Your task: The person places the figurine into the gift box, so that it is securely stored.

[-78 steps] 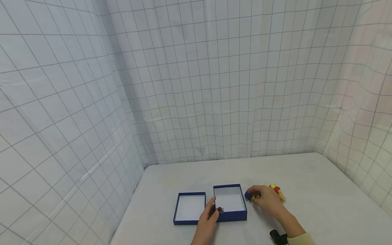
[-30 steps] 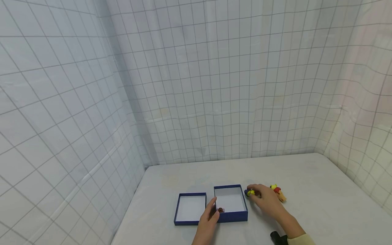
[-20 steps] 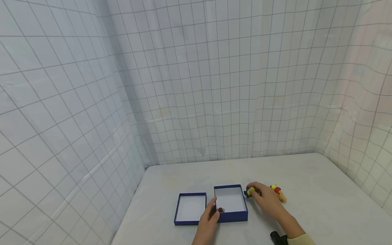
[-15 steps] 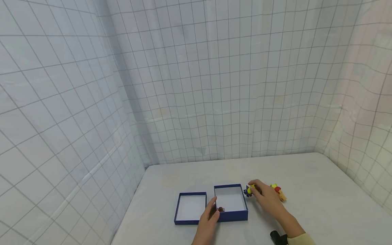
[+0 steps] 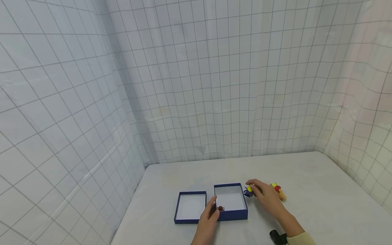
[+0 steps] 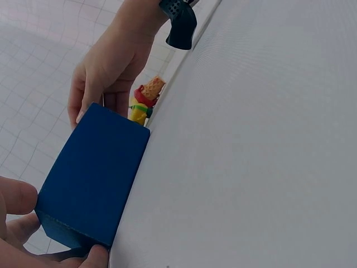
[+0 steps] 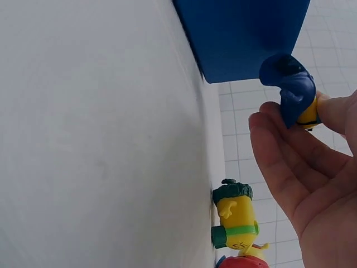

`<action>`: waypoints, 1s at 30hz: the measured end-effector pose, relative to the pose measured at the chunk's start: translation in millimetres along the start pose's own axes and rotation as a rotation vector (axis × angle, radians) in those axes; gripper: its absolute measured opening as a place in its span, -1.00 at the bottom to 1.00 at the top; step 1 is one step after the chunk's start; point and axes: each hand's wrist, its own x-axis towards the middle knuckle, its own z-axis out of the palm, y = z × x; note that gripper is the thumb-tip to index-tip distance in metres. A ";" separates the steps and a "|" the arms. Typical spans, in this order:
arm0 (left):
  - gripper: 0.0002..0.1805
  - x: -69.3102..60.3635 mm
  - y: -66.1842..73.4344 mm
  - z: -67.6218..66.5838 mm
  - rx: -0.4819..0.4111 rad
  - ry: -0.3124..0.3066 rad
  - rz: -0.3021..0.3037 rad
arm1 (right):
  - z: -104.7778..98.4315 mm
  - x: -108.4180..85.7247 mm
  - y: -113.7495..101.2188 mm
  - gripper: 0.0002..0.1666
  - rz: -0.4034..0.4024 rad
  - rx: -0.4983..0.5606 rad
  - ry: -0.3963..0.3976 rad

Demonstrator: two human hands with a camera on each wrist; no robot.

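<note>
My right hand (image 5: 269, 199) pinches a small yellow toy figure with a dark blue hood or cape (image 7: 293, 89) between thumb and fingers. It holds the figure just off the right side of a blue box (image 5: 232, 215) with a white inside. The box's near left corner is in the grip of my left hand (image 5: 206, 223), with thumb and fingers on its walls in the left wrist view. Inside that corner lies a small brown and pinkish thing (image 5: 220, 208), partly hidden by the left fingers.
A shallow blue-rimmed white tray or lid (image 5: 187, 221) lies left of the box. Beyond the right hand are a yellow figure with green parts (image 7: 237, 218) and a red-and-yellow one with a waffle cone (image 6: 152, 89). A black object (image 5: 277, 237) is at the right wrist.
The right fingers have turned the figure about, so its yellow and dark blue parts face differently. That hand has shifted slightly away from me. The left hand and the box stay put.
</note>
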 end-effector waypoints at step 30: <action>-0.43 3.4 -2.5 -1.8 -0.002 -0.005 0.019 | -5.2 7.8 -16.9 -0.83 -0.037 0.235 0.047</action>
